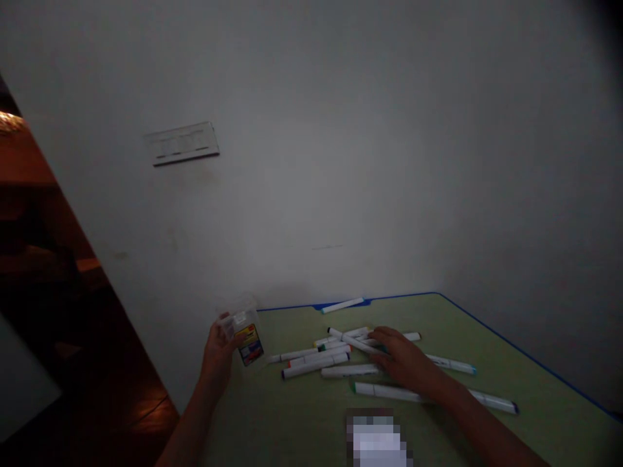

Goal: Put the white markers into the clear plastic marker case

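- Holding a clear plastic box [243, 319] in the left hand [218, 353], thumb across the front beside a yellow, red and purple label [250, 344]; tilted slightly, near the table's far left corner, contents too dim to tell.
- Reaching with the right hand [402, 357] into a loose pile of white markers [316, 366], fingers bent around the end of a dark-tipped marker [353, 340] lying across others; touching or very near, but impossible to tell whether gripped or only covered.
- Lying on a pale green table [272, 421] with a blue edge: markers at mixed angles, some crossing, with ends in orange, green, blue and dark shades; some partly hidden by the right hand and forearm.
- Resting apart from the pile, by the far edge near the wall [316, 162]: one more marker [343, 305].
- Seemingly at a step of steadying the box while handling a marker among the others.
- Judging by the crossed barrels, calling for a pinch on just one marker, a lift clear of its neighbours, and a steady left hold on the light box.
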Tool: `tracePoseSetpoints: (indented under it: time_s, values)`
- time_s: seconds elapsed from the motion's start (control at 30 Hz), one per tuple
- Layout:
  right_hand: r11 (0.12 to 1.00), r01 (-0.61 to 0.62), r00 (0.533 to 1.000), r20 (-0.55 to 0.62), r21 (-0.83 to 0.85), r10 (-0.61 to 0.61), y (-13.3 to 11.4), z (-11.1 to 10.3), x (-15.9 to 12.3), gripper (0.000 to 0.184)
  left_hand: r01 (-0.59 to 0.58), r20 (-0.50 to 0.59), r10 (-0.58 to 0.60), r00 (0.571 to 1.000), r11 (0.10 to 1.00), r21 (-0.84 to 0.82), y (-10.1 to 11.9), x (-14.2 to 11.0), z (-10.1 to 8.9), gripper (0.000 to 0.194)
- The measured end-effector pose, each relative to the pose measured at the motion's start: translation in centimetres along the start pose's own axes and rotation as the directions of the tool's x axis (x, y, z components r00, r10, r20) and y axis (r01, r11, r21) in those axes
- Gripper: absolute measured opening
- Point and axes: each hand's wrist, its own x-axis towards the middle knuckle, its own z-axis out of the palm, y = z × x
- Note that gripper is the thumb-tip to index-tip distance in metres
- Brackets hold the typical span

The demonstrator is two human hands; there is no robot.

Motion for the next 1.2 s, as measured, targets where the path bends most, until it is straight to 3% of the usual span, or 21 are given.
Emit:
tracePoseSetpoints:
  time_s: [0.23, 0.47, 0.7, 0.87, 0.93, 1.07, 1.2]
  values:
    - [1.0, 0.019, 1.0, 0.001, 0.015, -0.019, -0.1, -0.1, 0.0, 0.042, -0.024, 0.005, 0.024, 1.0, 0.998, 0.066, -0.3, 0.7, -1.4, 0.073]
    - [0.999, 0.03, 0.999, -0.026, 0.01, -0.03, -0.3, -0.6, 0.1, 0.04, -0.052, 0.025, 0.048, 0.999, 0.985, 0.164, 0.4, 0.1, -0.8, 0.066]
    - [0.998, -0.061, 0.987, -0.15, -0.023, 0.057, -0.6, -1.5, 0.3, 0.035, -0.019, 0.03, 0.01, 0.999, 0.95, 0.311, 3.2, -0.4, -1.7, 0.067]
    - [0.996, -0.077, 0.975, -0.213, -0.041, 0.066, -1.0, -2.0, 0.4, 0.034, 0.073, 0.105, -0.096, 0.99, 0.976, 0.207, 6.3, -5.3, -1.9, 0.073]
    - [0.997, -0.074, 0.972, -0.224, -0.034, 0.065, -1.0, -2.0, 0.5, 0.033, 0.055, 0.06, -0.067, 0.996, 0.981, 0.188, 6.6, -8.0, -0.9, 0.072]
    - [0.997, -0.068, 0.97, -0.236, -0.041, 0.056, -0.5, -1.6, 0.6, 0.034, 0.073, 0.081, -0.086, 0.993, 0.986, 0.151, 5.3, -12.2, 1.7, 0.073]
    - [0.997, -0.062, 0.969, -0.244, -0.054, 0.047, -0.3, -1.6, 0.7, 0.034, 0.007, 0.132, -0.03, 0.991, 0.986, 0.169, 3.7, -13.5, 2.9, 0.068]
